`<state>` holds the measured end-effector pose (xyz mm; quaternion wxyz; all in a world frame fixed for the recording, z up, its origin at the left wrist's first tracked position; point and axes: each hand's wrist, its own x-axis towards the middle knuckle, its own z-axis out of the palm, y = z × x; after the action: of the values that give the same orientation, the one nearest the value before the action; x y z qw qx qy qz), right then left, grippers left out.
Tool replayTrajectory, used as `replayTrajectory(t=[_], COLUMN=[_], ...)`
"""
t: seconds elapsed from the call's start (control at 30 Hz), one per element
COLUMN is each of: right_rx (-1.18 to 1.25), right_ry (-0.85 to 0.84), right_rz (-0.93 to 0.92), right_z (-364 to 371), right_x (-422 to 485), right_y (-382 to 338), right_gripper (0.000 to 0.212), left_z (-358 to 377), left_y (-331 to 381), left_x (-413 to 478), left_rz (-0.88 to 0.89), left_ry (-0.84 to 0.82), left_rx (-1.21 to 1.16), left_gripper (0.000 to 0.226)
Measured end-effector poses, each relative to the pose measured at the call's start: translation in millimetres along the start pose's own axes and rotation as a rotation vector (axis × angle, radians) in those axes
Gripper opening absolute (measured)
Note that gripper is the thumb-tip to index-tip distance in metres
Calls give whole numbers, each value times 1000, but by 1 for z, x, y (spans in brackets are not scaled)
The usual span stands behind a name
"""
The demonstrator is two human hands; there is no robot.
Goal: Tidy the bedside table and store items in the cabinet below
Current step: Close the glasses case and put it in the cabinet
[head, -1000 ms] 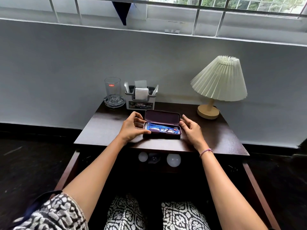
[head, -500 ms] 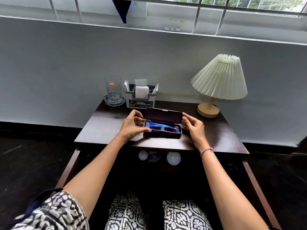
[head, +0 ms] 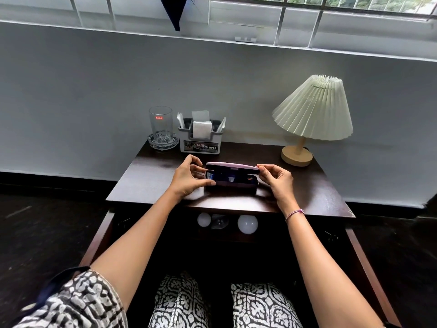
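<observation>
Glasses case (head: pixel 230 183) centre of counter (head: pixel 146 185), nr front edge; lid almost down, slim gap; L hand (head: pixel 186 178) fingers (head: pixel 195 159) curled round left end, steadying base; R hand (head: pixel 277 179) pinches lid's right end, prob. pressing shut so contents stay put for cabinet (head: pixel 100 235).

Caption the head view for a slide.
Left hand steadies the purple case while right hand pinches its nearly shut lid on the bedside table.

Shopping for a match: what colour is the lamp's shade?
The lamp shade is cream, seen best in the head view.
</observation>
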<state>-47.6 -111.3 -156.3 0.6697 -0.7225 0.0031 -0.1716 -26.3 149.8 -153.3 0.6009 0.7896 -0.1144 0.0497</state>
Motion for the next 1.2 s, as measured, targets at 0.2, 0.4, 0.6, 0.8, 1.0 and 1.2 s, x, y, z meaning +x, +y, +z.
replayTrajectory(t=[0.2, 0.4, 0.6, 0.8, 1.0, 1.2], right_rx=[-89, -137, -616, -957, -1036, -1078], right_ry=[-89, -92, -310, -341, -335, -347], right_rz=[-23, -14, -337, -579, -641, -656], right_z=[2, 3, 13, 18, 21, 23], right_x=[-4, -6, -14, -20, -21, -23], right_y=[-5, -9, -15, -11, -14, -17], right_gripper=[25, 28, 65, 60, 52, 50], left_z=[1, 0, 1, 1, 12, 34], left_y=[0, -3, -2, -2, 6, 15], left_x=[0, 1, 1, -1, -9, -14], left_rz=[-19, -26, -22, -27, 265, 574], left_ry=[9, 8, 57, 37, 16, -61], left_rx=[-20, -13, 13, 16, 562, 1042], left_gripper=[62, 61, 56, 56, 76, 72])
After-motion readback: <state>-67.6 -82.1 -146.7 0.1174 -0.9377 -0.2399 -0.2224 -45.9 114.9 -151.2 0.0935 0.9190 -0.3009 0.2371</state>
